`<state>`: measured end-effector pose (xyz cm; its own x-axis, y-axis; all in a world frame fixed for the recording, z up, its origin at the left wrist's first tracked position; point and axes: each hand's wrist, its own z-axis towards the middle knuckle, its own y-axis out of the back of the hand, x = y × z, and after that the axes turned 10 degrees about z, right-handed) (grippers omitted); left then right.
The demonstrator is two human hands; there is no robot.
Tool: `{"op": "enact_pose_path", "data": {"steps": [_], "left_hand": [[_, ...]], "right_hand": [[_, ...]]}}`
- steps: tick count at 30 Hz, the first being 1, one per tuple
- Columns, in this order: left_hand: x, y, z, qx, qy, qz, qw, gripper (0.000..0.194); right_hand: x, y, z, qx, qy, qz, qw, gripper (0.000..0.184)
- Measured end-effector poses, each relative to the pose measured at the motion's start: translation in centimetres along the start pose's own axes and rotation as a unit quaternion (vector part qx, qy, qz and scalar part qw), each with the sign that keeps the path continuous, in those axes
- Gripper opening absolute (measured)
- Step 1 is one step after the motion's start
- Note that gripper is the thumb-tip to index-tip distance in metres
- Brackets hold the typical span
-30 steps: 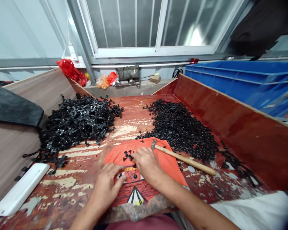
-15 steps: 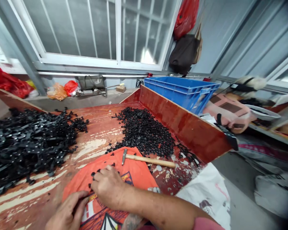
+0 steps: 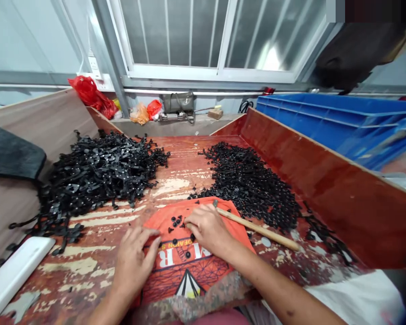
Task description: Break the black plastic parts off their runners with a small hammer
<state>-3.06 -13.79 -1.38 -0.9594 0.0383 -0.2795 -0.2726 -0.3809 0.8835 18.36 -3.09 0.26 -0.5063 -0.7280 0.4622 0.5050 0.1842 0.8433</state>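
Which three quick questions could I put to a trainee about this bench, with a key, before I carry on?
1. Multiple choice: what lies beneath the right hand?
a) a blue plastic crate
b) an orange printed cloth
c) a bare metal plate

2. True or false: the left hand is gripping the hammer.

3. Fill in the colour: the left heap and the right heap are both made up of ____ parts.

Key:
1. b
2. False; the hammer lies with its handle off to the right, well away from the left hand.
3. black
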Motion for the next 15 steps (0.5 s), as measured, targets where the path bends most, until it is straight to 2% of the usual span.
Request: {"op": "enact_pose_path", "data": {"steps": [2, 6, 10, 15], "left_hand": [[-0.6, -0.2, 1.7, 0.036, 0.004, 0.008, 0.999, 0.017], [-1.4, -1.5, 4.3, 0.146, -0.012, 0.022, 0.989, 0.011], [-0.4, -1.5, 4.8, 0.176, 0.01, 0.006, 0.984, 0.017], [1.1, -0.5, 4.5, 0.192, 0.043, -0.042, 0.98, 0.014]], "right_hand": [[0.3, -0.4, 0.9, 0.02, 0.011, -0.017, 1.0, 0.009], [1.1, -1.1, 1.7, 0.068, 0.036, -0.036, 0.996, 0.019], [1.1, -0.7, 1.7, 0.094, 0.038, -0.037, 0.994, 0.02], [1.6, -1.2, 2.1, 0.081, 0.028, 0.0, 0.996, 0.013]]}}
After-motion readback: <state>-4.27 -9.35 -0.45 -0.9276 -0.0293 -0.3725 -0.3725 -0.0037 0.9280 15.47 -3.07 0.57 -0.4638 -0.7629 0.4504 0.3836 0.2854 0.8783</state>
